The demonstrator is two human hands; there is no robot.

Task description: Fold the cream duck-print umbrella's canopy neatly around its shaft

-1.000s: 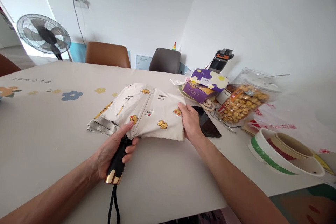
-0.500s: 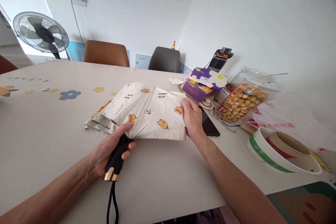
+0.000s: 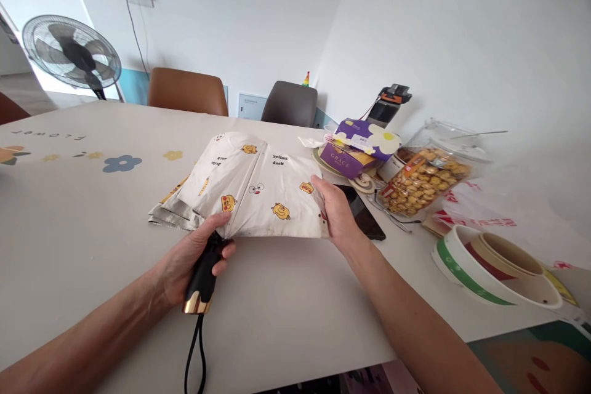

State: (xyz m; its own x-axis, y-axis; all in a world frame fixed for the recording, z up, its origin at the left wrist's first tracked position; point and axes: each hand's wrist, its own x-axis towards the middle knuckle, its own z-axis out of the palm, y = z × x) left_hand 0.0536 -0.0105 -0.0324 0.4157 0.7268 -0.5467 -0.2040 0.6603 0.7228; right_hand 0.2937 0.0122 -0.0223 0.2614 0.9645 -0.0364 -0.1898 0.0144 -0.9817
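A folded umbrella lies on the table, its cream canopy (image 3: 258, 191) printed with yellow ducks and spread in flat panels. My left hand (image 3: 191, 255) is wrapped round the umbrella's black handle (image 3: 199, 283), which ends in a gold cap with a black wrist strap hanging off the table's near side. My right hand (image 3: 336, 212) grips the right edge of the canopy, thumb on top and fingers closed on the fabric. Silver lining shows at the canopy's left edge.
The white table (image 3: 69, 221) has flower prints. Right of the canopy lie a black phone (image 3: 364, 218), a purple box (image 3: 353, 151), a jar of snacks (image 3: 429, 175) and tape rolls (image 3: 498, 265). Two chairs (image 3: 187, 91) and a fan (image 3: 69, 55) stand beyond.
My right hand has slid a little along the canopy's right edge, and the fabric lies slightly flatter. My left hand keeps its hold on the handle.
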